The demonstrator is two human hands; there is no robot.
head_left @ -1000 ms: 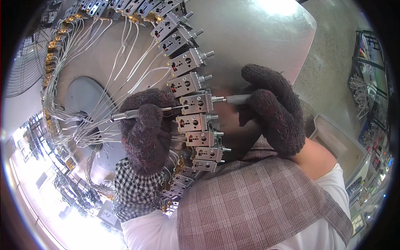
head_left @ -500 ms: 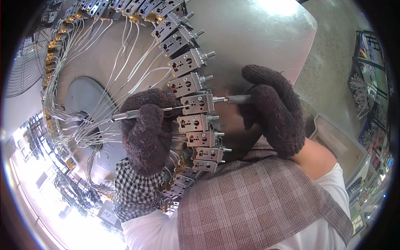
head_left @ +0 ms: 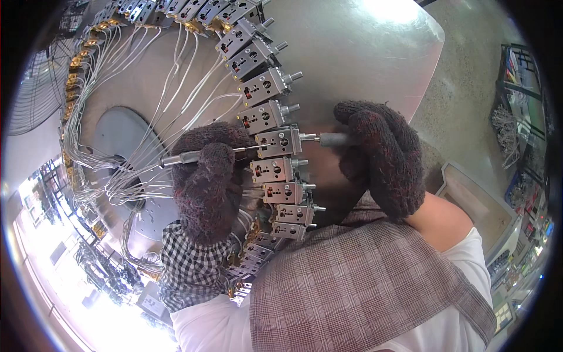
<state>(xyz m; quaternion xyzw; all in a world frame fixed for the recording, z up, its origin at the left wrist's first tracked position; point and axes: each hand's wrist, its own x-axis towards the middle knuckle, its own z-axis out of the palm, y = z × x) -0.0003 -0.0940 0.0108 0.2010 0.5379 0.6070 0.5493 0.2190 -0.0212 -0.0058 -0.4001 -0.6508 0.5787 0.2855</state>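
Dark knitted gloves cover both my hands. My left hand (head_left: 205, 188) is closed on a slim metal-handled screwdriver (head_left: 180, 158), whose thin blade reaches right to the slotted face of a small metal thermostat-like box (head_left: 272, 144). On the right, my right hand (head_left: 390, 161) grips a grey cylindrical driver handle (head_left: 334, 139). Its tip meets the threaded shaft (head_left: 307, 137) sticking out of that same box. Whether the blade is inside a slot or only touches the face cannot be made out. Some of my right fingertips are hidden behind the glove and handle.
Similar metal boxes (head_left: 265, 85) stand in a curved row along the metal table (head_left: 352, 53). White wires (head_left: 170, 82) run from them to a grey disc (head_left: 120, 129) at left. A pale bin (head_left: 481, 205) stands on the floor at right, below racks (head_left: 519, 76).
The fingers of my right hand have turned around the driver handle and the hand has shifted slightly left. My left hand and its screwdriver have moved only a little.
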